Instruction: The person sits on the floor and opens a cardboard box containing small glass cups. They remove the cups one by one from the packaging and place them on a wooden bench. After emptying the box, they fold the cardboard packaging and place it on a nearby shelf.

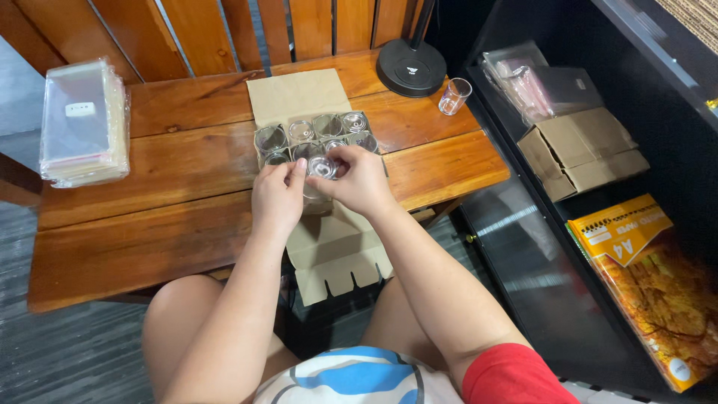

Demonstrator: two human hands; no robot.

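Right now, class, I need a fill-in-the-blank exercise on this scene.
1. Both hands, left hand and right hand, hold a small clear ____.
2. The cardboard box rests on a ____ table.
3. One lone glass stands beside the black round ____.

Missing words: glass; wooden; base

We note clear, glossy glass (322, 166) between our left hand (277, 196) and right hand (360, 182). Box (299, 97): matt brown cardboard. Table (172, 187): varnished wood, semi-gloss, grain visible. Bag stack (82, 123): clear shiny plastic film. Shelf (523, 247): glossy black, reflective. Lamp base (410, 67): matt black.
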